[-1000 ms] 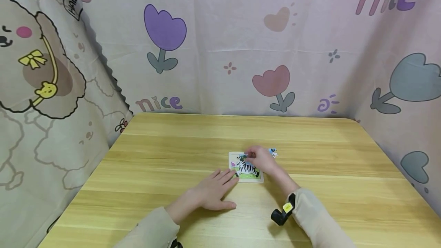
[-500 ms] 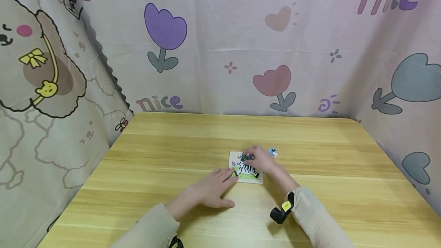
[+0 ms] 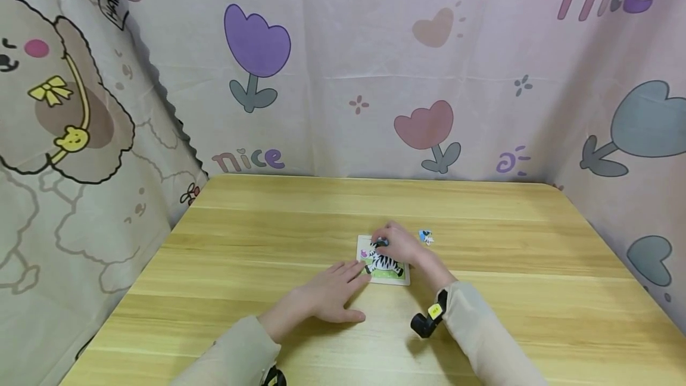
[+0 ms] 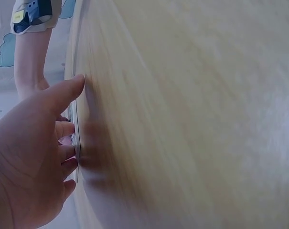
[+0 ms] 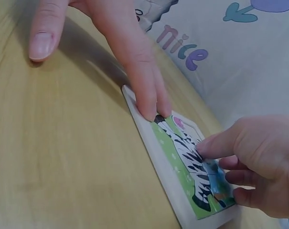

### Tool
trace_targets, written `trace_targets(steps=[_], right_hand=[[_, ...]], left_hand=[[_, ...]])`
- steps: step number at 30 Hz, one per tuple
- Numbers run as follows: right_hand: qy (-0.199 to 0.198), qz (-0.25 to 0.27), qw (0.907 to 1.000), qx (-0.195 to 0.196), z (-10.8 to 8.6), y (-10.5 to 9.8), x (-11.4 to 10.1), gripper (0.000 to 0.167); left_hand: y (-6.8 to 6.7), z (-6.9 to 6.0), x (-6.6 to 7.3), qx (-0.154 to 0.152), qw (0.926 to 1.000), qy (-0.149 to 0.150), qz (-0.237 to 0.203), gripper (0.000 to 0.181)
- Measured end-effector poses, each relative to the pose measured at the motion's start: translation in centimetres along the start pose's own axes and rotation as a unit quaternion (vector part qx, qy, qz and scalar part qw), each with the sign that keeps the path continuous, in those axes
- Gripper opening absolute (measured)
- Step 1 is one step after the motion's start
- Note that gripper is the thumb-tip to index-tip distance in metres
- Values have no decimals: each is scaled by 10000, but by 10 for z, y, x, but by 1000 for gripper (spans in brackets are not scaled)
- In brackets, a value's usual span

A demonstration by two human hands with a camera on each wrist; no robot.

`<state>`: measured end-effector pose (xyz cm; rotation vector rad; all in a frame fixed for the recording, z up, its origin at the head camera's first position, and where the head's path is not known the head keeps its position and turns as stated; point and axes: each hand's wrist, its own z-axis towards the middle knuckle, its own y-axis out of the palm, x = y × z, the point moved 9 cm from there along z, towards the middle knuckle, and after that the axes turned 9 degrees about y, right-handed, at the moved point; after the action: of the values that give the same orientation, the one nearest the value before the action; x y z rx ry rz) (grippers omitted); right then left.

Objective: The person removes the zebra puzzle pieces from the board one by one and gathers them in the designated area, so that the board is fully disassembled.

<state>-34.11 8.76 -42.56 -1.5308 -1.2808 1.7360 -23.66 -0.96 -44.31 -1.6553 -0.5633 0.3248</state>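
The left hand [image 3: 334, 296] lies flat with its fingers stretched out and its thumb held apart, two fingertips resting on the near left corner of a small puzzle board [image 5: 166, 171]. Beside its forearm, the right wrist carries a black device [image 3: 425, 323] with a yellow label, against a beige sleeve [image 3: 485, 335]. The board lies flat near the middle of the table [image 3: 257, 243], a pale rim framing a zebra picture [image 3: 383, 263] on green and blue. Over the board's far right part bends the right hand [image 3: 399, 245], its fingers curled and its thumb touching the zebra; whether it pinches a piece cannot be told. Just beyond that hand, to the right, a loose puzzle piece [image 3: 426, 237] in blue, white and black lies on the wood. Behind the table hangs a pale curtain [image 3: 343, 28] printed with tulips, hearts and the word "nice".
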Motion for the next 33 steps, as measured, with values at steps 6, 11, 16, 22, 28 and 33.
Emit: trace_targets(steps=[6, 11, 16, 22, 28, 33], right_hand=[[115, 62, 9997, -188, 1, 3, 0, 15], [131, 133, 9997, -158, 0, 3, -1, 17], [203, 434, 9989, 2, -1, 2, 2, 27], [257, 738, 9967, 202, -1, 1, 8, 28], [183, 691, 9972, 223, -2, 0, 9, 28], [116, 699, 9971, 261, -3, -2, 7, 28]], left_hand=[[-2, 0, 2, -61, 10000, -45, 8, 78], [-1, 0, 2, -75, 9999, -70, 9, 77], [0, 0, 1, -75, 9999, -100, 22, 78], [0, 0, 1, -90, 9999, -110, 28, 79], [-1, 0, 1, -68, 9999, -117, 20, 78], [-3, -1, 0, -1, 9999, -110, 39, 78]])
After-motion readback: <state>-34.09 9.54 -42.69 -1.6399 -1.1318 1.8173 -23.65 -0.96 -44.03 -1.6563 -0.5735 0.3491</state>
